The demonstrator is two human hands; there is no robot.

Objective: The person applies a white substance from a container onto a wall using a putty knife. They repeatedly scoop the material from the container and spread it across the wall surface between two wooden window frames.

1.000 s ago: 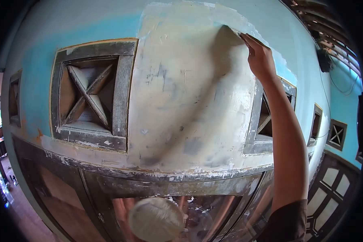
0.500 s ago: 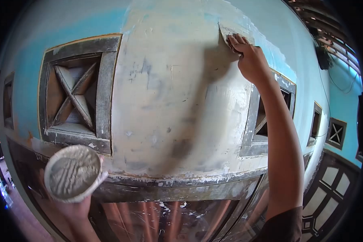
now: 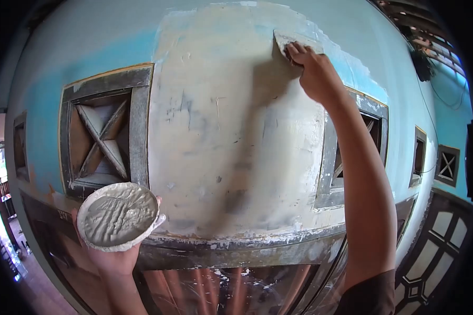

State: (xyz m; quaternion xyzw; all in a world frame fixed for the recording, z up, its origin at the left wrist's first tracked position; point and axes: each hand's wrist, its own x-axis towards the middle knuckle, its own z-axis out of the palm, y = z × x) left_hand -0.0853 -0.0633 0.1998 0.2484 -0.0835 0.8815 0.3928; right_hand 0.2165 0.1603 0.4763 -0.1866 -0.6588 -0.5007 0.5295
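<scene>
Head view: ridged, grey paste (image 3: 120, 214) in a round bowl (image 3: 113, 248).

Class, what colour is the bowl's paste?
Pale grey: the paste shows best in the head view.

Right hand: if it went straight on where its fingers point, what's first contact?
Most likely the pale-coated wall patch, met by the flat scraper in the right hand. Depth is unclear; the blade may be touching it already.
</scene>
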